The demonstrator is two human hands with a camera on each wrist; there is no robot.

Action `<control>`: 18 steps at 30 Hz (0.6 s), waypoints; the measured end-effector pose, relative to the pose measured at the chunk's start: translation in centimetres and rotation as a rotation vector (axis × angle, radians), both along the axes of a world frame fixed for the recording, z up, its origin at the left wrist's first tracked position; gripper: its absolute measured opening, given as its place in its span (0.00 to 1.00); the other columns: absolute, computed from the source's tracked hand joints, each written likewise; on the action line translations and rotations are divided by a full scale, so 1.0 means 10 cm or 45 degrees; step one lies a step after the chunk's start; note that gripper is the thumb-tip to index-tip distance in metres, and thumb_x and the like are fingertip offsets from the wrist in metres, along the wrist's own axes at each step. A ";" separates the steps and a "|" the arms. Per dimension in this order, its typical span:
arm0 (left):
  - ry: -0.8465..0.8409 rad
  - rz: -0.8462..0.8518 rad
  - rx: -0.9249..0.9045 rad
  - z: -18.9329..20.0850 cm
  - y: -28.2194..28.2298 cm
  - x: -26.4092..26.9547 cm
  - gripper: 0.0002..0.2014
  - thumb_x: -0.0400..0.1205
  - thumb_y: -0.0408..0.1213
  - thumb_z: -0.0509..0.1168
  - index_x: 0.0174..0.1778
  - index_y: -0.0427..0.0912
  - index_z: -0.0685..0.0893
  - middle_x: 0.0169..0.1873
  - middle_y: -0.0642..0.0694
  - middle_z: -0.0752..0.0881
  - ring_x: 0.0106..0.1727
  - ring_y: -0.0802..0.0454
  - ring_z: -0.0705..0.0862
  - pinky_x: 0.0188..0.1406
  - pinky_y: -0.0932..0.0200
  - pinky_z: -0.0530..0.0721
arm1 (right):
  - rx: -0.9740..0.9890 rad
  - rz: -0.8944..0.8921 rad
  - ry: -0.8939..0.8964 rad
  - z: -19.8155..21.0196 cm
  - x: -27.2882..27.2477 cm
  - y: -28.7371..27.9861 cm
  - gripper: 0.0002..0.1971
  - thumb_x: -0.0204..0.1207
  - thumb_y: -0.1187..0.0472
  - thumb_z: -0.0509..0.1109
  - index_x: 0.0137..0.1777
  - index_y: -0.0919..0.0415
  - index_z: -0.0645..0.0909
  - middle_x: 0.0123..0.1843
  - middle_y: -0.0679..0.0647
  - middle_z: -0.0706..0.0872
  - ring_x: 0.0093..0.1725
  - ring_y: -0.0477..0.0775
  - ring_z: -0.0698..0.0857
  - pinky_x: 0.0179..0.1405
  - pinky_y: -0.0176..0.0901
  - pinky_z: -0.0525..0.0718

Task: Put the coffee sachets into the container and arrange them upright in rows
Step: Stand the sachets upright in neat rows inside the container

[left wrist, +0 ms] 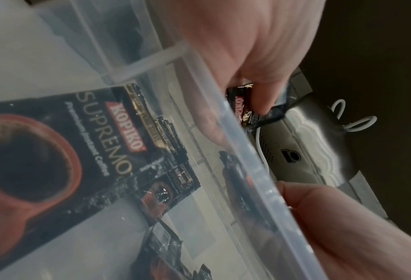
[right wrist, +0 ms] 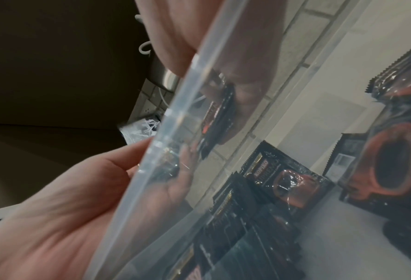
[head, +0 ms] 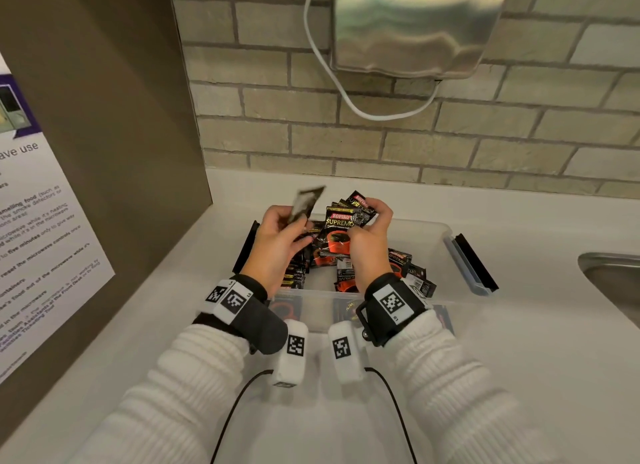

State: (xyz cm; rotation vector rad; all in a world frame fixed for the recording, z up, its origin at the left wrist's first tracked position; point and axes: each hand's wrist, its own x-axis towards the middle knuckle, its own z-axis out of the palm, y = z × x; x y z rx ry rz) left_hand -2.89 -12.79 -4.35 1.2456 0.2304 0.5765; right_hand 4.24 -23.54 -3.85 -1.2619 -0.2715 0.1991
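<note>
Risk: right hand (head: pixel 369 236) grips fanned bunch of sachets (head: pixel 349 217) by 1 edge; loose pinch, so some could slide out and drop flat. Left hand (head: pixel 277 235) pinches 1 sachet (head: pixel 306 202) (blurred, orientation unclear); if released tilted, row won't stand. Both hands above container (head: pixel 446 236), bunch between them. Loose sachets (head: pixel 401 261) lie jumbled below and right of right hand, none upright yet. Container sits on worktop (head: pixel 519 342).

1. "KOPIKO SUPREMO" stands on the black coffee sachets (head: pixel 341 221), also legible inside the container (left wrist: pixel 108 132).
2. The wall notice (head: pixel 38 228) reads "five minutes" and "microwave"; its remaining print is blurred.
</note>
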 end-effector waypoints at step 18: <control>0.074 0.273 0.814 0.11 0.07 -0.07 0.29 0.74 0.12 0.51 0.46 0.54 0.82 0.70 0.50 0.71 0.71 0.52 0.68 0.69 0.60 0.66 | -0.118 0.532 -0.120 0.02 -0.12 -0.03 0.17 0.77 0.74 0.64 0.56 0.52 0.68 0.47 0.59 0.80 0.40 0.53 0.85 0.35 0.42 0.87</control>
